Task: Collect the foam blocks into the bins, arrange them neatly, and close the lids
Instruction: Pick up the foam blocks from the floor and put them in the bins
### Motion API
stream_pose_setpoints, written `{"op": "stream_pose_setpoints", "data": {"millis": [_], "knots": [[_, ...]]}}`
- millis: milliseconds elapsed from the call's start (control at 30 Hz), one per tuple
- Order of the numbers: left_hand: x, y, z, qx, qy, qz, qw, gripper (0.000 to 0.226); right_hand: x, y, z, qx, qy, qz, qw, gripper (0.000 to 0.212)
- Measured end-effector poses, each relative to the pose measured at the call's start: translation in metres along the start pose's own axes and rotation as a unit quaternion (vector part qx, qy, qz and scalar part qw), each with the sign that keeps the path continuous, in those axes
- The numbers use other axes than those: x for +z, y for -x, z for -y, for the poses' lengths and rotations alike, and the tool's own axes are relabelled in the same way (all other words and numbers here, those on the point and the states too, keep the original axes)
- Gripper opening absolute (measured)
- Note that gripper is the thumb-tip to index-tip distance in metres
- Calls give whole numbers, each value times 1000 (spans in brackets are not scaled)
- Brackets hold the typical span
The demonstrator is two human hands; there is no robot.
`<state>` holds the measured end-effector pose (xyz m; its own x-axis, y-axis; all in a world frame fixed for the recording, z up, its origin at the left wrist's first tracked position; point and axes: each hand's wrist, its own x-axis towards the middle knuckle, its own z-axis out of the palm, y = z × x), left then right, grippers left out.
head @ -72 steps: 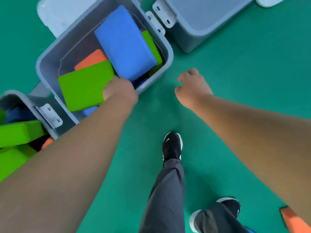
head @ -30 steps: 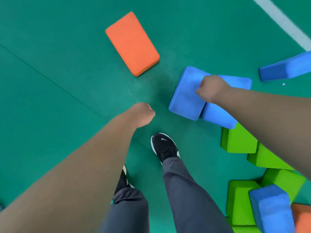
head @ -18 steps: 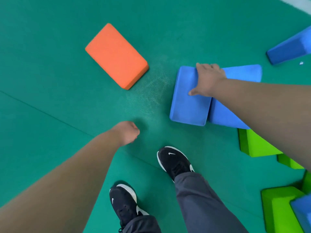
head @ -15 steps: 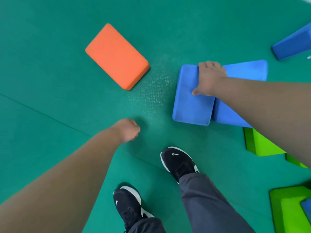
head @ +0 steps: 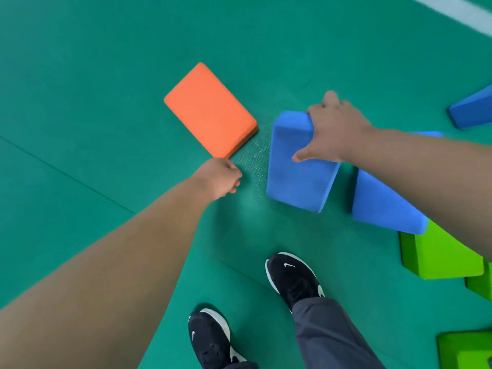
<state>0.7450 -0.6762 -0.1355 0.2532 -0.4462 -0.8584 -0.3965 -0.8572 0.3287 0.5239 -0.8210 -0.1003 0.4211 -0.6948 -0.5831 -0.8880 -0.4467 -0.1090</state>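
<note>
My own right forearm hides much of the second blue block; only its near end and a sliver of its far edge show. Beyond it, a green block is partly under that arm too, and more green foam is cut off at the lower right corner. A darker blue block runs out of view at the right edge, so I cannot tell its full shape. The fingertips of my right hand are out of sight behind the blue block I hold, and the hand is a little blurred.

That hand is clamped on the block: thumb pressed on the broad face, fingers wrapped over the far edge. The block is tilted, far end raised, near end low by the floor; whether it touches I cannot tell. It sits just beside the second blue one, with a gap between them.

My left hand hangs with fingers loosely curled, gripping nothing, just off the near corner of the orange block, which lies flat.

The blocks are matte foam slabs, rectangular, with softly rounded edges. The green floor has a fine woven grain and thin seams. My black shoes have white soles.
</note>
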Motion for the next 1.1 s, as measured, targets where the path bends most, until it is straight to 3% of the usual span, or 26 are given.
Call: {"op": "stream_pose_setpoints", "data": {"millis": [167, 300, 400, 567, 733, 867, 967, 1100], "knots": [[-44, -20, -13, 23, -27, -52, 998, 23, -48, -20, 24, -13, 30, -164, 986, 81], [-79, -34, -33, 47, -197, -97, 974, 21, -41, -33, 35, -26, 57, -140, 988, 70], [-95, -52, -48, 57, -286, -132, 947, 42, -29, -40, 38, -20, 72, -165, 984, 64], [-103, -86, -57, 31, -336, -174, 925, 76, -19, -42, 31, -17, 67, -224, 972, 61], [-107, -113, -61, 7, -298, -215, 930, 117, -18, -47, 31, -13, 61, -233, 971, 56], [-114, -136, -63, -44, -278, -200, 938, 156, -15, -49, 32, 2, 52, -241, 969, 56], [-119, -143, -67, -55, -282, -194, 938, 168, -14, -52, 31, 8, 55, -238, 970, 57], [-122, -123, -69, -32, -324, -245, 913, 174, -21, -59, 29, 19, 48, -236, 970, 56]]}}
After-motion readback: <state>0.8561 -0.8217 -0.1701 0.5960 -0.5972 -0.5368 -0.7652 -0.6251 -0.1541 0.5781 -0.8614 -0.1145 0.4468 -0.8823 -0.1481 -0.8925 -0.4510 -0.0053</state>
